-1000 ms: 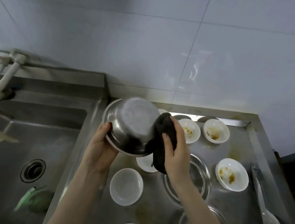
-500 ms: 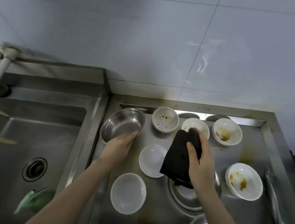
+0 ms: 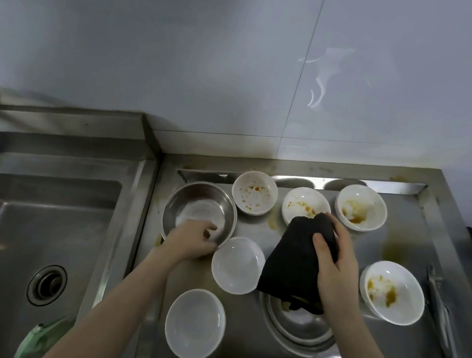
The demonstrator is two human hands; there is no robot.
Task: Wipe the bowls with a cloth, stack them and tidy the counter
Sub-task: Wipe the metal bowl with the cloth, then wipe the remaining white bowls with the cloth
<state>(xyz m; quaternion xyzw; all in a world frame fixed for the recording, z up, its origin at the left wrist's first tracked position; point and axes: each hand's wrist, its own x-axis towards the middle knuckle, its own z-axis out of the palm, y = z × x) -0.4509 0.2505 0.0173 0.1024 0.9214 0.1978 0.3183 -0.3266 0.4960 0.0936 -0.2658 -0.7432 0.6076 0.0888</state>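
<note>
A stainless-steel sink basin [image 3: 54,220] lay left of the worktop, with a round metal drain [image 3: 47,285] in its floor. A pale green object [image 3: 41,338], blurred, sat at the basin's near edge. Glossy white wall tiles [image 3: 210,62] rose behind. Long metal tongs [image 3: 442,317] lay along the far right.

Black cloth [image 3: 297,258]; white bowls [image 3: 238,265], some w/ orange stains; grey steel counter [image 3: 244,336].
</note>
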